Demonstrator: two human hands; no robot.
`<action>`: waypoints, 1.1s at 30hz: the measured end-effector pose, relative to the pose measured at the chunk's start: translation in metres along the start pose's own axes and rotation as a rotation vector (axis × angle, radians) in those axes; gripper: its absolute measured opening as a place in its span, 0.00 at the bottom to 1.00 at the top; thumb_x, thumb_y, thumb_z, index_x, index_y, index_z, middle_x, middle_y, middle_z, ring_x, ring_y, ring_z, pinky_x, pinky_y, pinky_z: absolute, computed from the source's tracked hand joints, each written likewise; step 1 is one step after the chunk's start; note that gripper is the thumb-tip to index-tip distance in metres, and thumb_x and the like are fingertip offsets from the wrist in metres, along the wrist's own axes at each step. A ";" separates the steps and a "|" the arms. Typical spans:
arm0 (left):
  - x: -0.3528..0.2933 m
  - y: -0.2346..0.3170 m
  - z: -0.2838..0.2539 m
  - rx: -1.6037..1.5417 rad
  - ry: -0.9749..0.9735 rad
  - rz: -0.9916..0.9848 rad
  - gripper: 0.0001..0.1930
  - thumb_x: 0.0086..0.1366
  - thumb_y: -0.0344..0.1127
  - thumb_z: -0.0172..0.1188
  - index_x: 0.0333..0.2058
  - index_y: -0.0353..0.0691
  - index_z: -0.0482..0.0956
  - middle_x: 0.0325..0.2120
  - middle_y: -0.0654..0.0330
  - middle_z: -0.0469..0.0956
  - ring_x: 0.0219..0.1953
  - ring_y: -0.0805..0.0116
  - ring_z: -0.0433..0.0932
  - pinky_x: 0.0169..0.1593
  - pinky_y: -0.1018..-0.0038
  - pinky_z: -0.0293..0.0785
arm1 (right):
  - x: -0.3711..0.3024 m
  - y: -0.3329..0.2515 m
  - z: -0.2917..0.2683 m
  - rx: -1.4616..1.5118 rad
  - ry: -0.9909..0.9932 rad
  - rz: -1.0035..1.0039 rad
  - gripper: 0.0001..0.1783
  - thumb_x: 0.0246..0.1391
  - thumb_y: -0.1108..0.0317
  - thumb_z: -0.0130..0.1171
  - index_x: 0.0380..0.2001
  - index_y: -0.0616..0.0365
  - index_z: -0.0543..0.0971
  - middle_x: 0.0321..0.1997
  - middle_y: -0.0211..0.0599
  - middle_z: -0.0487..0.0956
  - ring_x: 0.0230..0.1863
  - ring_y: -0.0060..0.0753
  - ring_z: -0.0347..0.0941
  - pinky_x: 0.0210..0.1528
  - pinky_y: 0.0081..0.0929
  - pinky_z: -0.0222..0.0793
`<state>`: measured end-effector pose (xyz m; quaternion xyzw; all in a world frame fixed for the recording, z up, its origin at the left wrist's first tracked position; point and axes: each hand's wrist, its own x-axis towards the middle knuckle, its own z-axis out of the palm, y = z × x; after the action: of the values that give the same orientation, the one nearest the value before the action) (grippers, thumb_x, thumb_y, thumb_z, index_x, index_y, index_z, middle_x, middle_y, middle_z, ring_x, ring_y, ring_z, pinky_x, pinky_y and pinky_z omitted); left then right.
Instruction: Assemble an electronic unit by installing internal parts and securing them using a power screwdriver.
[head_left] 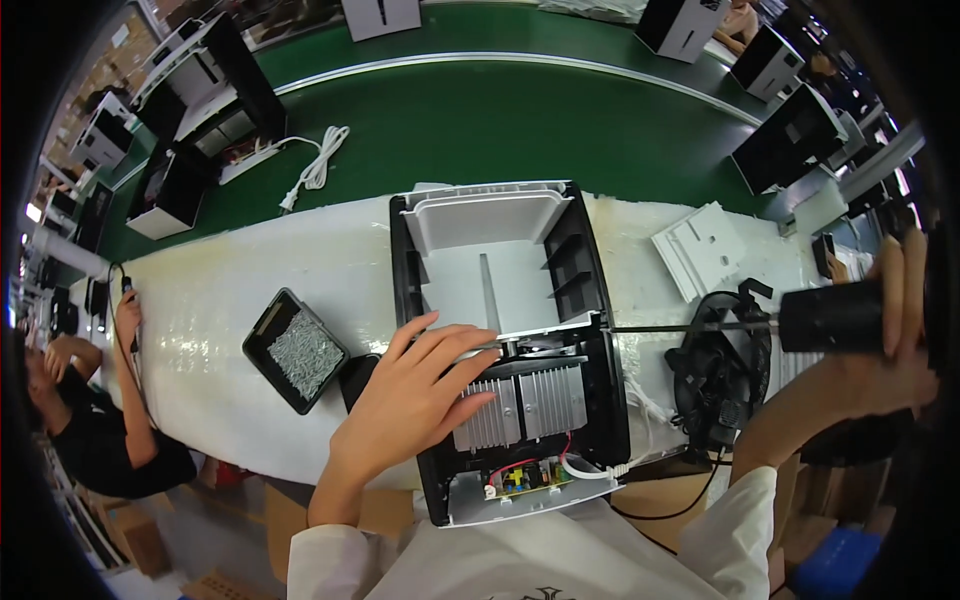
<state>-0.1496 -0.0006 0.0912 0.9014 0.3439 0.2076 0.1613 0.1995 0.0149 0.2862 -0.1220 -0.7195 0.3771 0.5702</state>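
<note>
In front of me lies an opened black-and-white appliance housing (402,260), with a white inner compartment at its far end. Finned metal heat sinks (553,400) and a small circuit board (530,478) with wires sit in its near half. My left hand (400,400) rests over the housing's middle, fingers spread, beside the heat sinks and holding nothing. My right hand (900,300) is wrapped round a black power screwdriver (830,316), held level. Its long thin shaft points left, and the tip reaches the housing's right side; whether it sits on a screw is too small to tell.
Left of the housing stands a black bin (262,345) of screws (305,355). White panels (695,250) and a black plastic part (715,375) lie right. Beyond runs a green conveyor (500,110) with a white cord (320,165) and several appliances. A co-worker (110,430) sits left.
</note>
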 end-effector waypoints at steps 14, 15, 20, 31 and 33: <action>-0.004 -0.004 0.002 -0.121 0.024 -0.038 0.13 0.61 0.37 0.60 0.43 0.40 0.79 0.52 0.60 0.74 0.55 0.63 0.71 0.64 0.56 0.57 | -0.003 0.055 0.062 0.027 0.265 0.037 0.14 0.54 0.69 0.53 0.36 0.59 0.59 0.19 0.32 0.64 0.11 0.22 0.60 0.13 0.16 0.63; -0.004 -0.004 0.002 -0.128 0.022 -0.043 0.13 0.61 0.37 0.60 0.43 0.40 0.79 0.52 0.61 0.74 0.55 0.63 0.71 0.64 0.56 0.57 | -0.005 0.061 0.063 0.011 0.255 0.058 0.14 0.54 0.68 0.53 0.36 0.58 0.59 0.19 0.32 0.64 0.11 0.22 0.59 0.13 0.16 0.63; -0.005 -0.008 0.007 -0.170 0.029 -0.064 0.13 0.60 0.37 0.58 0.42 0.41 0.80 0.52 0.60 0.75 0.54 0.62 0.72 0.64 0.55 0.55 | -0.022 0.095 0.070 0.002 0.213 0.119 0.16 0.55 0.68 0.57 0.35 0.55 0.59 0.17 0.30 0.63 0.10 0.22 0.58 0.11 0.18 0.62; 0.001 -0.006 0.002 -0.160 0.021 -0.074 0.12 0.59 0.37 0.61 0.41 0.41 0.80 0.52 0.62 0.75 0.54 0.64 0.72 0.63 0.57 0.57 | -0.042 0.112 0.077 -0.039 0.263 0.244 0.20 0.56 0.67 0.62 0.34 0.53 0.58 0.17 0.30 0.66 0.11 0.23 0.61 0.13 0.20 0.64; 0.001 -0.007 0.003 -0.164 0.022 -0.069 0.12 0.59 0.37 0.61 0.41 0.41 0.80 0.52 0.63 0.75 0.54 0.64 0.72 0.63 0.57 0.57 | -0.045 0.113 0.079 -0.046 0.286 0.255 0.20 0.55 0.67 0.63 0.34 0.53 0.58 0.17 0.30 0.67 0.11 0.23 0.62 0.13 0.21 0.65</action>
<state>-0.1509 0.0044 0.0859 0.8705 0.3584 0.2392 0.2379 0.1133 0.0337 0.1708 -0.2775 -0.6184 0.4086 0.6112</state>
